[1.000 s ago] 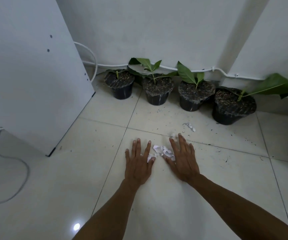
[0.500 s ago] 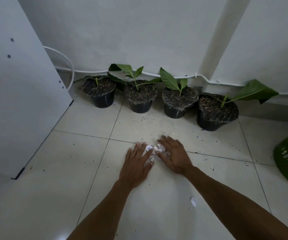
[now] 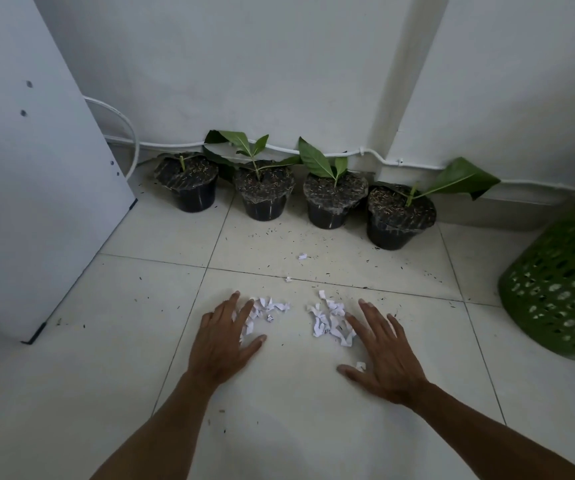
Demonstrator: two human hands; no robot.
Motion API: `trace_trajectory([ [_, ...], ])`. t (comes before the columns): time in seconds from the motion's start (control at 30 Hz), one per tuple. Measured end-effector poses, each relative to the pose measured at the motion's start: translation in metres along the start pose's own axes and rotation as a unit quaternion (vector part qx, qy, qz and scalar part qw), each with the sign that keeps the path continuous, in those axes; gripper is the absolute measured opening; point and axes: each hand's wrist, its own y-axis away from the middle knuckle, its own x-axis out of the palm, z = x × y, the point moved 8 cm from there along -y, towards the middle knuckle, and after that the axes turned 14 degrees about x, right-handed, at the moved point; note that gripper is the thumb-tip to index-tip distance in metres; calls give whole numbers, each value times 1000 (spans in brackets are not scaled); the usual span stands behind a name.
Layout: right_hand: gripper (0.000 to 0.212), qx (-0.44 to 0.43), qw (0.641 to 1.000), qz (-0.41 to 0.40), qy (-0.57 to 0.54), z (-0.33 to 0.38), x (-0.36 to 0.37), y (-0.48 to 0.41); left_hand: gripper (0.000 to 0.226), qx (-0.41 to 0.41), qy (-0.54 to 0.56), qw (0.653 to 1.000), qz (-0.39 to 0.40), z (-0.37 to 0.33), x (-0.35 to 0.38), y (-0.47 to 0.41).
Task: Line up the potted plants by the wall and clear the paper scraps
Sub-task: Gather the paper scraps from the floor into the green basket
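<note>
Several black potted plants stand in a row along the wall: the leftmost pot [image 3: 193, 187], a second pot [image 3: 264, 195], a third pot [image 3: 331, 202] and the rightmost pot [image 3: 398, 220]. On the tiled floor lie two clusters of white paper scraps, a left cluster [image 3: 266, 308] and a right cluster [image 3: 331, 318]. My left hand [image 3: 225, 339] lies flat, fingers spread, touching the left cluster. My right hand [image 3: 384, 353] lies flat and spread beside the right cluster. A small scrap [image 3: 360, 366] sits by my right thumb. Two stray scraps [image 3: 302, 256] lie nearer the pots.
A green perforated basket [image 3: 563, 289] stands at the right. A white panel [image 3: 33, 188] leans at the left. A white cable [image 3: 175, 144] runs along the wall base. Soil specks are scattered on the floor tiles [image 3: 331, 244].
Both hands were together over one bunched pile; now they are apart, and the scraps lie in two loose clusters between them. The view has shifted, showing more of the basket.
</note>
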Motion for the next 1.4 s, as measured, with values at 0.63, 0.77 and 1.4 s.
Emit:
trace_trajectory([
  [0.63, 36, -78, 992, -14, 103, 82, 13, -80, 67, -33, -9, 999, 25, -3, 9, -34],
  [0.77, 13, -59, 992, -11, 107, 76, 14, -71, 60, -12, -24, 1000, 14, -10, 6, -37],
  [1.4, 19, 230, 930, -275, 84, -139, -278, -33, 51, 229, -20, 972, -53, -273, -95, -278],
])
